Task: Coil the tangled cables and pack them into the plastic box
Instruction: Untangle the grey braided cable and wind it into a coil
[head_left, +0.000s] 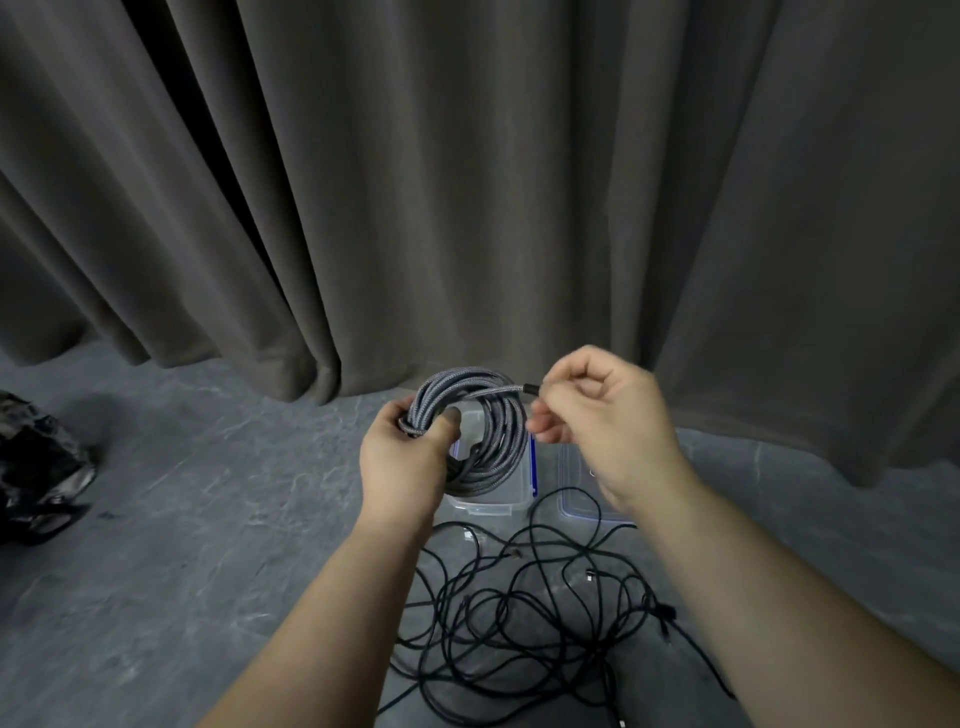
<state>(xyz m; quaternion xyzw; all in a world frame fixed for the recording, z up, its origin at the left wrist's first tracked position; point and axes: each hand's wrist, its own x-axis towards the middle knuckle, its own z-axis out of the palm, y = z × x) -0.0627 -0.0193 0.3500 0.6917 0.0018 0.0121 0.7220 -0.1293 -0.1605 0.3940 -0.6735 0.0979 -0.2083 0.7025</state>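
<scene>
Both hands are busy with one grey braided cable (483, 421). The left hand (402, 462) has its fingers curled round the left side of the wound coil, clamping the loops together, while the right hand (602, 415) pinches the cable's free end just behind its dark plug (531, 387), drawn across the top of the coil. The coil hangs in the air directly over the clear plastic box (488, 501), which sits on the grey floor (208, 519) with its lid (576, 499) lying just beside it on the right.

The step in hand looks like securing the tail. To do it well, the person would probably wrap the end round the bundle near the left hand's grip and tuck the plug through, holding the loops tight so none spring loose. Loops should stay even in width so the coil drops flat into the box.

Nearer the person, a heap of thin black cables (530, 613) remains tangled on the floor, so most of the task appears still ahead.
</scene>
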